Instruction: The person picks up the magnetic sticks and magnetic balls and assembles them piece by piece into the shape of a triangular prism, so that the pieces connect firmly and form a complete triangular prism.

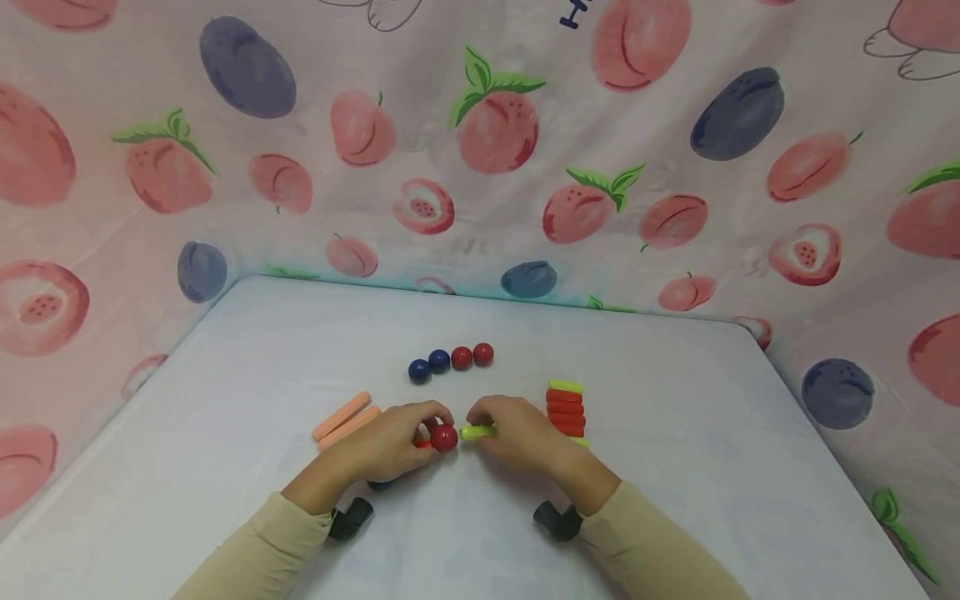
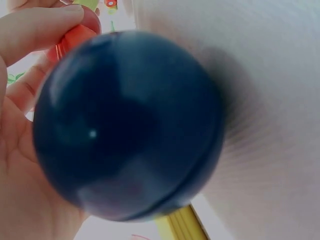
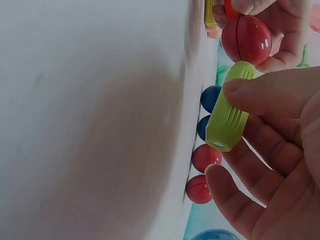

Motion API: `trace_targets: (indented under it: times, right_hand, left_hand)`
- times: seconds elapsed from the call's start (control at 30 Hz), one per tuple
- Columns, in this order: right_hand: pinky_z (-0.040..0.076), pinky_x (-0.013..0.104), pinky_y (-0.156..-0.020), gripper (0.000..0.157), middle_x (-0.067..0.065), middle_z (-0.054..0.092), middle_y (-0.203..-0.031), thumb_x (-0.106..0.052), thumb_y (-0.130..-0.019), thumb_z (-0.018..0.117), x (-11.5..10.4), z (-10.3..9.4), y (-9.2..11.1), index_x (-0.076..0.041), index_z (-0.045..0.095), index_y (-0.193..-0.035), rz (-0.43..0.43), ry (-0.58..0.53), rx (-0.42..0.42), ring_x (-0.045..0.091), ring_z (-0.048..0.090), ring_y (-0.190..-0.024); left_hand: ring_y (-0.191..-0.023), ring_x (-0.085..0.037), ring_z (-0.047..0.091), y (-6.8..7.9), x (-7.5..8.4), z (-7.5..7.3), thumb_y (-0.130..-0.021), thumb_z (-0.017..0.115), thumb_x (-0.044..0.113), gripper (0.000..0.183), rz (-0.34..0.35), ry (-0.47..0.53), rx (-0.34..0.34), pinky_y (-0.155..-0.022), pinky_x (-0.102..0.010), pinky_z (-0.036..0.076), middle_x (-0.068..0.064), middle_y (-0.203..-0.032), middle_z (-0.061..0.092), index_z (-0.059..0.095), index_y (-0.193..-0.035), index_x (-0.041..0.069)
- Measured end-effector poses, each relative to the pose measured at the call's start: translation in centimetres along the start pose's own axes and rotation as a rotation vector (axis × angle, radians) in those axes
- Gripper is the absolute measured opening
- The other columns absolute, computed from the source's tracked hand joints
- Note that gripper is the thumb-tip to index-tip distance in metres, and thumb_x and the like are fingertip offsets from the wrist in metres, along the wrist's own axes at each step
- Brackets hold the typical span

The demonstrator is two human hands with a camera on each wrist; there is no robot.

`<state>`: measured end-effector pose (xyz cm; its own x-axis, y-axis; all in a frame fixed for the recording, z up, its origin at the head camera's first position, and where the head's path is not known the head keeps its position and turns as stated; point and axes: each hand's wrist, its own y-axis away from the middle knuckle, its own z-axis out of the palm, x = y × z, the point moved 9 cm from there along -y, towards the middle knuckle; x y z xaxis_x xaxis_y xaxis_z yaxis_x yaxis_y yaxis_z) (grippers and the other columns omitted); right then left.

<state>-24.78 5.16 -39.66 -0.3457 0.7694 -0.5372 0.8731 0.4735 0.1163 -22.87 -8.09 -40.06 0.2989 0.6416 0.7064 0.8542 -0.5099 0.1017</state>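
Observation:
My left hand (image 1: 397, 437) pinches an orange-red rod (image 2: 76, 40), with a glossy red ball (image 1: 444, 438) at the rod's far end. Close to the left wrist camera, a dark blue ball (image 2: 127, 125) fills much of that view; whether it joins the rod is hidden. Between thumb and fingers, my right hand (image 1: 517, 435) holds a yellow-green ribbed rod (image 3: 231, 107). Its tip points at the red ball, with a slight gap in the head view. Behind the hands, two blue balls (image 1: 429, 366) and two red balls (image 1: 472, 356) form a row.
Two peach-coloured rods (image 1: 342, 416) lie left of my left hand. Right of my right hand is a stack of red rods (image 1: 566, 408) with yellow-green ones (image 1: 566, 387) at its ends. Dark curved pieces (image 1: 557, 521) show by both wrists. A fruit-print cloth (image 1: 480, 242) borders the white table (image 1: 675, 375).

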Motion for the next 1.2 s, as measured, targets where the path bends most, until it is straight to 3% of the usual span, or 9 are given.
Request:
trace_targets:
  times: [0.4, 0.7, 0.97, 1.2]
  right_hand:
    - [0.054, 0.031, -0.089, 0.028, -0.003, 0.067, -0.105, -0.012, -0.089, 0.075, 0.0, 0.1, 0.1, -0.011, 0.070, -0.117, -0.035, -0.047, -0.002, 0.017, 0.060, -0.101]
    - [0.053, 0.033, -0.090, 0.029, -0.001, 0.067, -0.109, -0.013, -0.089, 0.075, -0.2, 0.3, -0.2, -0.011, 0.069, -0.118, -0.047, -0.038, 0.002, 0.019, 0.061, -0.105]
    - [0.053, 0.033, -0.091, 0.029, -0.001, 0.066, -0.110, -0.013, -0.090, 0.075, -0.3, 0.5, -0.5, -0.011, 0.069, -0.119, -0.047, -0.034, -0.001, 0.019, 0.060, -0.105]
    - [0.053, 0.033, -0.092, 0.029, 0.000, 0.067, -0.110, -0.013, -0.091, 0.074, -0.5, 0.4, -0.5, -0.011, 0.068, -0.119, -0.059, -0.041, 0.013, 0.019, 0.061, -0.104]
  left_hand:
    - [-0.083, -0.015, 0.058, 0.0, 0.3, -0.1, -0.089, 0.073, 0.007, 0.032, 0.019, 0.003, 0.006, -0.073, -0.032, 0.052, -0.001, -0.102, 0.064, 0.061, -0.118, 0.016]
    - [-0.085, -0.014, 0.062, 0.1, -0.3, 0.0, -0.089, 0.075, 0.012, 0.030, -0.048, 0.031, -0.003, -0.074, -0.032, 0.054, 0.001, -0.098, 0.068, 0.063, -0.116, 0.014]
    - [-0.077, -0.014, 0.060, 0.0, -0.5, 0.0, -0.088, 0.076, 0.013, 0.029, -0.078, 0.023, -0.007, -0.066, -0.030, 0.052, 0.002, -0.096, 0.066, 0.064, -0.115, 0.013]
    - [-0.075, -0.014, 0.057, -0.1, -0.9, 0.0, -0.089, 0.075, 0.017, 0.031, -0.140, -0.009, 0.032, -0.062, -0.028, 0.050, 0.000, -0.100, 0.064, 0.063, -0.117, 0.011]
